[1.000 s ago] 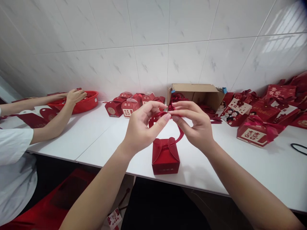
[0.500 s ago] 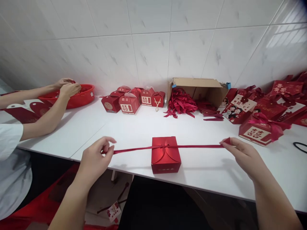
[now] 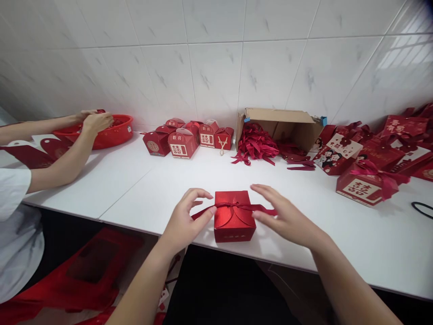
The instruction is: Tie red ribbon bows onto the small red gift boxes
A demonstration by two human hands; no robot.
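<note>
A shiny red box [image 3: 234, 221] with petal-like flaps on top sits near the front edge of the white table [image 3: 162, 180]. Across its top runs a dark red ribbon [image 3: 235, 205], crossed at the middle, its ends reaching out to both sides. At the box's left side is my left hand [image 3: 189, 219], fingers apart, with the thumb by the top's left edge. My right hand [image 3: 284, 216] is at the right side, its fingers spread over the ribbon's right end. Neither hand grips the ribbon.
Several small red boxes [image 3: 182, 143] stand by the wall. A cardboard box [image 3: 297, 118] lies open with red ribbons [image 3: 257, 143] spilling out. Decorated red boxes [image 3: 367, 185] crowd the right. At the left, another person's hands [image 3: 96, 121] are over a red basin [image 3: 117, 135].
Both my hands have come inward from the pulled-out ribbon ends to the box's sides. The ribbon has been let go and is no longer stretched straight.
</note>
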